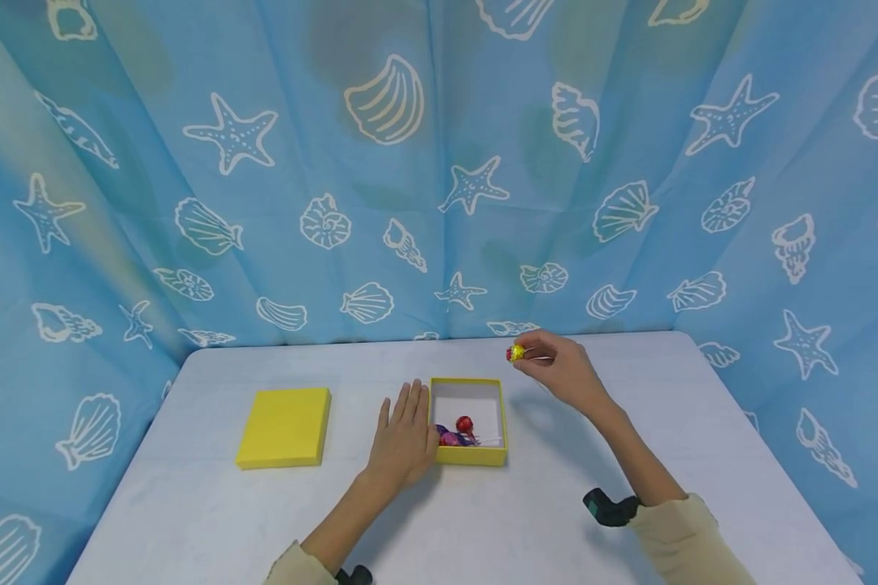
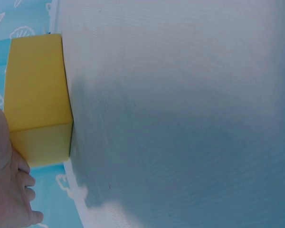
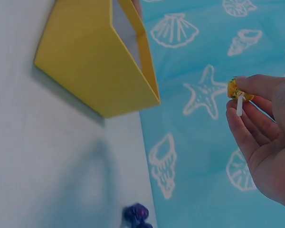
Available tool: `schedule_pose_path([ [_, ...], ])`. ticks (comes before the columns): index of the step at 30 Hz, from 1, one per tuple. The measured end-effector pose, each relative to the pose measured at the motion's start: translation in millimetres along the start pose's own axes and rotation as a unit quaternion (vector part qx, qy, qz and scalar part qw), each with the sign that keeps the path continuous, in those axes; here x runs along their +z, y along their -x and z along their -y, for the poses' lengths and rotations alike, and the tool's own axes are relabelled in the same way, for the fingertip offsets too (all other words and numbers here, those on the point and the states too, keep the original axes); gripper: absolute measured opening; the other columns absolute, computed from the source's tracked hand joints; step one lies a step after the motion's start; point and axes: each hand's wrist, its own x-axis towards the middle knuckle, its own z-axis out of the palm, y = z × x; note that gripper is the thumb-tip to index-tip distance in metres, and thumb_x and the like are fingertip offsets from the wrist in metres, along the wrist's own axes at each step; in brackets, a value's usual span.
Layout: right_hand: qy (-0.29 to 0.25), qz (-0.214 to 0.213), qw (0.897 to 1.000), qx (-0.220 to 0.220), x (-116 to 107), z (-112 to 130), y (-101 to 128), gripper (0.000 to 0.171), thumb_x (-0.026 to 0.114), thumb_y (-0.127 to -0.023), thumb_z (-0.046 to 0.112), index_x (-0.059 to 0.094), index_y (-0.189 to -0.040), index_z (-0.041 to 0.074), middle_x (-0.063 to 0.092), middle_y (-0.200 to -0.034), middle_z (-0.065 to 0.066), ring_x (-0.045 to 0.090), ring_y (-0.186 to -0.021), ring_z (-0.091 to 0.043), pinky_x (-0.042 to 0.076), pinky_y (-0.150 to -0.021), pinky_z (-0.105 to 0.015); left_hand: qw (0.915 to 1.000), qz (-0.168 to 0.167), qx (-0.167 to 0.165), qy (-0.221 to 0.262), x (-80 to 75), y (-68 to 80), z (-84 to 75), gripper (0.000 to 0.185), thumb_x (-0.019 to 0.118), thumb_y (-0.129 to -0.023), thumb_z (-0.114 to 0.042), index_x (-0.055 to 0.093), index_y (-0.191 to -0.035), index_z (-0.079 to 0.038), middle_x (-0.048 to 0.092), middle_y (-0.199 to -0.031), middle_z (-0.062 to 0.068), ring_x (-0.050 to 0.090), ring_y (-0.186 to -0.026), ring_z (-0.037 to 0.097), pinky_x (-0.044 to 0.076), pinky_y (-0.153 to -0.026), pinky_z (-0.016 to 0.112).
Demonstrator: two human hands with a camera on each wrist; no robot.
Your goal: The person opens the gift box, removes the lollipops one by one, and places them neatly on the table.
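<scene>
My right hand [image 1: 559,370] pinches a lollipop [image 1: 515,353] in a yellow and red wrapper between thumb and fingers, raised above the table to the right of an open yellow box [image 1: 470,457]. Its white stick shows in the right wrist view. Inside the box, which has a white interior, a red lollipop [image 1: 464,424] and purple-wrapped lollipops [image 1: 454,439] lie toward the near left corner. My left hand [image 1: 402,443] lies along the box's left side with straight fingers, partly covering that wall.
To the left on the white-covered table [image 1: 190,504] lies a square yellow lid [image 1: 287,428]. A small dark purple thing [image 3: 137,213] shows at the bottom of the right wrist view. Behind the table hangs a blue curtain [image 1: 293,187] with shells and starfish.
</scene>
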Motion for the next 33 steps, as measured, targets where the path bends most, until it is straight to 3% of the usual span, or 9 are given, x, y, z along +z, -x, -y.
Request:
schedule_pose_path([
  [8, 0.016, -0.024, 1.000, 0.011, -24, -15, 7, 0.032, 0.073, -0.092, 0.012, 0.067, -0.123, 0.006, 0.070, -0.111, -0.012, 0.069, -0.100, -0.028, 0.056, -0.085, -0.038, 0.9999, 0.002, -0.001, -0.012, -1.6, 1.2, -1.0, 0.063, 0.040, -0.104, -0.030, 0.027, -0.155, 0.003, 0.024, -0.162, 0.018, 0.016, -0.150, 0.033, 0.014, -0.117, 0.056],
  [18, 0.015, -0.044, 0.998, 0.031, -54, -39, 15, 0.035, 0.069, -0.096, 0.014, 0.065, -0.128, 0.001, 0.067, -0.119, -0.021, 0.065, -0.108, -0.038, 0.050, -0.080, -0.015, 0.9999, 0.008, -0.002, -0.010, -3.2, 0.7, -1.6, 0.062, 0.039, -0.105, -0.030, 0.025, -0.155, 0.003, 0.022, -0.162, 0.018, 0.015, -0.150, 0.033, 0.013, -0.117, 0.055],
  [24, 0.037, -0.068, 0.996, 0.035, -65, -65, 19, 0.035, 0.068, -0.097, 0.016, 0.065, -0.128, 0.001, 0.067, -0.118, -0.021, 0.065, -0.107, -0.038, 0.046, -0.077, -0.008, 0.9999, 0.011, -0.004, -0.009, -3.3, 0.2, -1.3, 0.062, 0.039, -0.105, -0.030, 0.025, -0.156, 0.003, 0.022, -0.162, 0.017, 0.015, -0.150, 0.033, 0.012, -0.117, 0.055],
  [29, 0.051, -0.076, 0.993, 0.071, -69, -84, 23, 0.035, 0.066, -0.098, 0.017, 0.064, -0.128, 0.000, 0.066, -0.120, -0.022, 0.063, -0.108, -0.038, 0.044, -0.075, -0.006, 0.9999, 0.011, -0.003, -0.010, -2.6, -0.2, -1.2, 0.062, 0.039, -0.105, -0.030, 0.025, -0.156, 0.003, 0.022, -0.163, 0.017, 0.015, -0.150, 0.033, 0.012, -0.117, 0.055],
  [33, 0.060, -0.076, 0.990, 0.102, -70, -96, 28, 0.035, 0.065, -0.098, 0.019, 0.063, -0.128, 0.000, 0.065, -0.120, -0.024, 0.063, -0.106, -0.040, 0.049, -0.075, -0.012, 0.9999, 0.010, -0.003, -0.007, -2.3, -0.1, -1.0, 0.062, 0.039, -0.104, -0.030, 0.026, -0.155, 0.004, 0.022, -0.162, 0.017, 0.015, -0.150, 0.033, 0.012, -0.117, 0.056],
])
